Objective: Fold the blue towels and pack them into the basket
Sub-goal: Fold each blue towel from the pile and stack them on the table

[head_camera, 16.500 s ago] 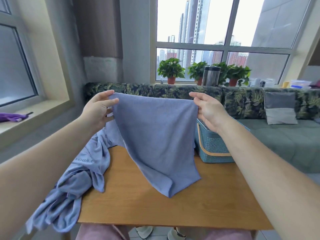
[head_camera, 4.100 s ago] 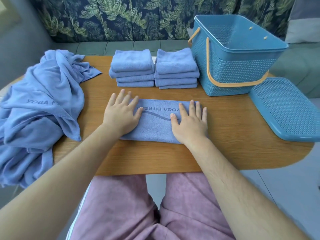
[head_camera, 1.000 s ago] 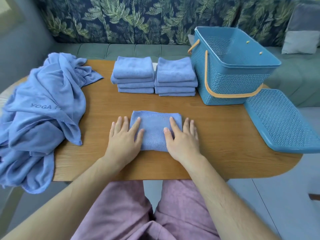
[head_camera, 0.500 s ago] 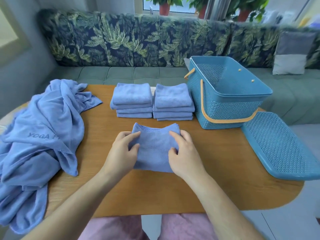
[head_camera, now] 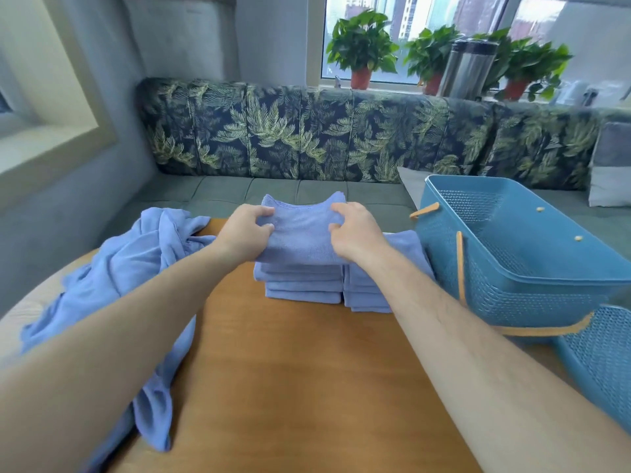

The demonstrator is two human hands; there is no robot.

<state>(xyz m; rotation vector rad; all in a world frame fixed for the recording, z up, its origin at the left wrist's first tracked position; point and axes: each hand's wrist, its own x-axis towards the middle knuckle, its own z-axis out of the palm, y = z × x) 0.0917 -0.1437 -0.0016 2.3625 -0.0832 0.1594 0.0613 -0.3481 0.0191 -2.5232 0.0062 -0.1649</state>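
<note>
Over the left stack (head_camera: pixel 302 285), both hands gripping folded towel (head_camera: pixel 300 233) (thumbs on top), basket (head_camera: pixel 532 285) beside

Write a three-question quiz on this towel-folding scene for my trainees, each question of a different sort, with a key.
1. True or false: the basket stands open, its lid lying beside it.
2. The left hand and right hand grip a folded towel over which? A) the left stack B) the basket C) the lid
3. Fill in: the heap of unfolded towels drapes over the table at its ____ edge.
Key: 1 true; 2 A; 3 left.
</note>
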